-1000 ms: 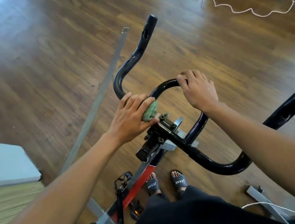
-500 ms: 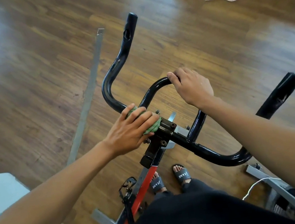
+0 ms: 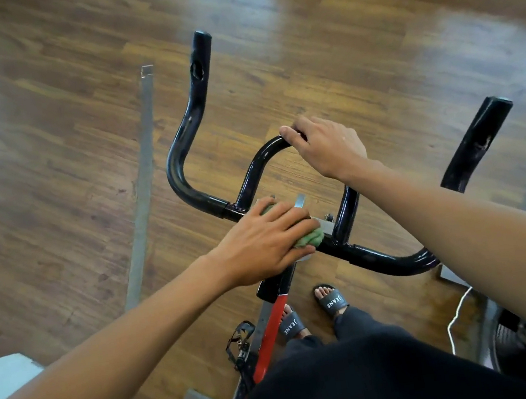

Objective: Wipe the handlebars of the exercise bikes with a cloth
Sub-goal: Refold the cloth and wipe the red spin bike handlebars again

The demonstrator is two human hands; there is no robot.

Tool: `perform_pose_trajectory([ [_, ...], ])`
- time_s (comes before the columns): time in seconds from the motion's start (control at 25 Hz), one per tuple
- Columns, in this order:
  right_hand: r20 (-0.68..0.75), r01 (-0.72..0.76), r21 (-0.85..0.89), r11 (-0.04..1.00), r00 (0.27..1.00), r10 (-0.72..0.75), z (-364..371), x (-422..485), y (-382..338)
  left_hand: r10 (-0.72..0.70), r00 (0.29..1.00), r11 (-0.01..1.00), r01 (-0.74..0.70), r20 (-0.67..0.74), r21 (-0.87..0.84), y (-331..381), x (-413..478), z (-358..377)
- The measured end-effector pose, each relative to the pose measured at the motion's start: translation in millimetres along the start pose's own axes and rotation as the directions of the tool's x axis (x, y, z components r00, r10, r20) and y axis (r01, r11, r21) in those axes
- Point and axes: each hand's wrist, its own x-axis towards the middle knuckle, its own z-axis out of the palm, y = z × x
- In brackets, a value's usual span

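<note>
Glossy black tubular handlebars [image 3: 191, 121] curve above a wood-grain floor [image 3: 47, 162]. At the centre bar, the left hand [image 3: 262, 243] presses a knobbly green cloth [image 3: 311, 238], fingers extended over it. The right hand [image 3: 328, 147] curls round the inner loop.

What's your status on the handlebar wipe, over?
Left hand presses green cloth on handlebar centre. Right hand grips the inner loop. Right forearm crosses the right bend.
</note>
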Motion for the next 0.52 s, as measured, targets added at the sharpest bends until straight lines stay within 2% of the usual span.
perform_pose_trajectory([
  [0.16,0.002,0.0,-0.025,1.0,1.0,0.0,-0.8,0.8,-0.1,-0.047,0.997,0.997,0.05,-0.058,0.05,-17.1,-7.7,1.9],
  [0.32,0.032,-0.024,-0.016,1.0,0.999,0.025,-4.6,0.5,-5.2,-0.068,0.998,0.993,0.07,-0.018,0.091,-2.1,-2.4,1.2],
  [0.4,0.091,-0.064,0.026,0.998,0.994,0.061,-8.8,1.7,-5.1,-0.24,0.969,0.968,0.234,-0.061,-0.093,-3.3,1.2,-10.0],
  [0.44,0.129,-0.097,0.045,0.994,0.988,0.09,-10.7,2.6,-5.5,-0.383,0.92,0.9,0.35,-0.087,-0.261,-3.5,2.9,-16.2],
  [0.48,0.161,-0.123,0.049,0.991,0.98,0.114,-12.2,4.6,-7.9,-0.533,0.837,0.781,0.433,-0.121,-0.45,-1.8,3.5,-20.8],
  [0.52,0.17,-0.129,0.038,0.991,0.978,0.121,-12.4,9.0,-13.7,-0.678,0.718,0.626,0.451,-0.157,-0.636,2.7,3.6,-25.3],
])
